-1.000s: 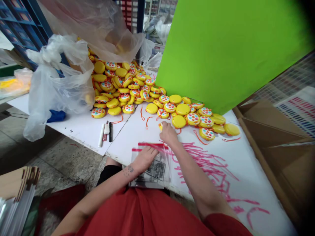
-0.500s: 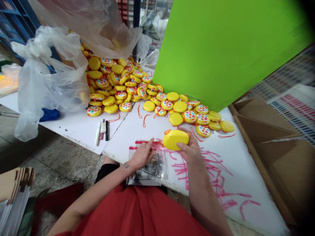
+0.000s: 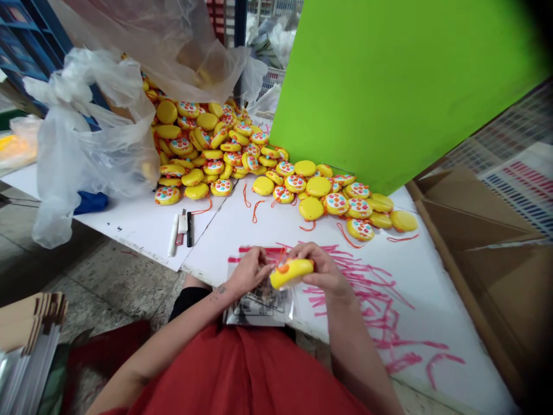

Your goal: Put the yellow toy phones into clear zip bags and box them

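My right hand grips a yellow oval toy with orange side knobs, tilted so its edge faces up. Close to the toy's left end is my left hand, its fingers curled together over the clear plastic bags; whatever they pinch is hidden. Those clear bags, with red top strips and black print, lie at the table's front edge under my hands. Beyond them spreads a big heap of the same yellow toys, some showing white faces with coloured buttons, several with orange cord loops.
A green panel stands behind the heap. An open cardboard box is at right, and clear plastic sheeting hangs at left. Markers lie on the white table, which bears pink scribbles. Stacked cardboard stands lower left.
My right hand has brought the toy left and nearer, turning it from flat back to edge-up. The fingers of my left hand, stretched out before, have curled in beside it.
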Demonstrator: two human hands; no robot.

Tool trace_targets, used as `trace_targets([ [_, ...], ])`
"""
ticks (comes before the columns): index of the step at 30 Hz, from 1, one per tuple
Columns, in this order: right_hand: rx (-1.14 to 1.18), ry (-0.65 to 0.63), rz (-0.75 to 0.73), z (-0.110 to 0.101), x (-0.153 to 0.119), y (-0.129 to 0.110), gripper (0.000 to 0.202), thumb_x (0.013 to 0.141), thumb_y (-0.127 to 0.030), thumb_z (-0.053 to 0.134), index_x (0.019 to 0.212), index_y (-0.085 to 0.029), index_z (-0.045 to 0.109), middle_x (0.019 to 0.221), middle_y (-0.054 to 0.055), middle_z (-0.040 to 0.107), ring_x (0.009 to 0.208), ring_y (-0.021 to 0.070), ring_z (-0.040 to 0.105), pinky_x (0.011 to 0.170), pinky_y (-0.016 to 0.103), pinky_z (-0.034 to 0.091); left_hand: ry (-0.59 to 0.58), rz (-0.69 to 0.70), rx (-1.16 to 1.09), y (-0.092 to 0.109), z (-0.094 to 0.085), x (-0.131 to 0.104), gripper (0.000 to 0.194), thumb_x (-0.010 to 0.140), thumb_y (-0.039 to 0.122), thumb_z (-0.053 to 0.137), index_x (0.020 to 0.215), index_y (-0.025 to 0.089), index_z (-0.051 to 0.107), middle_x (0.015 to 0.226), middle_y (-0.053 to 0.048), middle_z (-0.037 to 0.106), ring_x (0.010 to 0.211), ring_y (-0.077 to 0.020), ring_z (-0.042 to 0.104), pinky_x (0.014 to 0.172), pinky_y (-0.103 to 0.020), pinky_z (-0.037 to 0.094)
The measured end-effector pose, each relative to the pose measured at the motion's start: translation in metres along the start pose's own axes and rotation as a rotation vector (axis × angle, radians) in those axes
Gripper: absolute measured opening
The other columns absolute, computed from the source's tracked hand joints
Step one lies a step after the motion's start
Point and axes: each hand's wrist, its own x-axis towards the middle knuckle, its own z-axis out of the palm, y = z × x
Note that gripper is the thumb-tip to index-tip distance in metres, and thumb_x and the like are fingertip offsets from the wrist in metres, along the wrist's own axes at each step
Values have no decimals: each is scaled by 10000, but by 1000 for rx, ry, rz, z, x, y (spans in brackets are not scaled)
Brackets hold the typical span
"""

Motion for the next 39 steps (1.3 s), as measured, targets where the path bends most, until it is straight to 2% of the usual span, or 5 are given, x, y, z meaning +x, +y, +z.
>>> trace_targets([
  [3,-35,-88,34,-3,-8,0,329,640,-311,754,891,-230,556,954,54,598,913,223,566,758,362,471,3,4,-27,3,-2,0,498,893,374,447,1309,134,315,910,-68,592,818,-189,546,769,-335,437],
  [12,-42,540,-8,1,17,42,400,683,-345,723,999,-244,500,930,19,588,825,170,578,740,322,494,-181,295,296,3,-4,2,227,906,241,409,1031,167,582,962,-92,586,887,-203,488,778,-330,380],
  [24,-537,518,121,-2,17,56,455,786,-463,579,1159,-209,528,997,64,633,861,200,597,748,344,500,-50,342,299,1,-1,0,261,926,332,416,962,178,624,862,-69,587,839,-180,496,758,-318,395],
  [30,-736,163,85,13,19,52,329,882,-430,434,927,-219,683,994,64,659,969,217,583,879,376,441,126,328,298,5,-1,-1,179,894,302,477,884,164,592,1054,-105,595,1017,-216,500,885,-396,403],
  [39,-958,444,351,-4,-6,35,394,887,-492,374,1010,-220,630,634,19,625,589,203,581,588,315,421,-29,180,147,7,-6,4,115,884,283,499,872,184,556,1153,-94,600,1089,-209,524,946,-401,400],
])
